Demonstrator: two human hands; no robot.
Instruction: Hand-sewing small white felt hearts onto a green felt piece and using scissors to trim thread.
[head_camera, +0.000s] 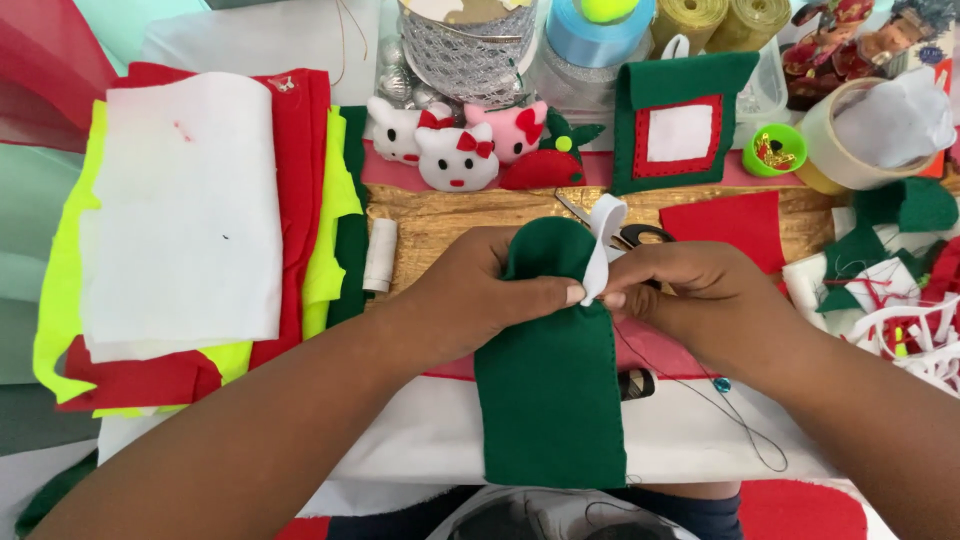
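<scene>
Head view: at frame centre, left hand (480, 295) pinches a green felt pouch (550, 380) while right hand (690, 295) grips its white felt loop (600, 240); stitching seemingly underway, steady alignment needed.

I count three cat-face plush heads (457, 150), two white and one pink, beside one felt strawberry (541, 165). Behind them I see two gold ribbon rolls (722, 20), one blue roll (592, 38) and one silver mesh roll (468, 52), plus one white thread spool (380, 254)
</scene>
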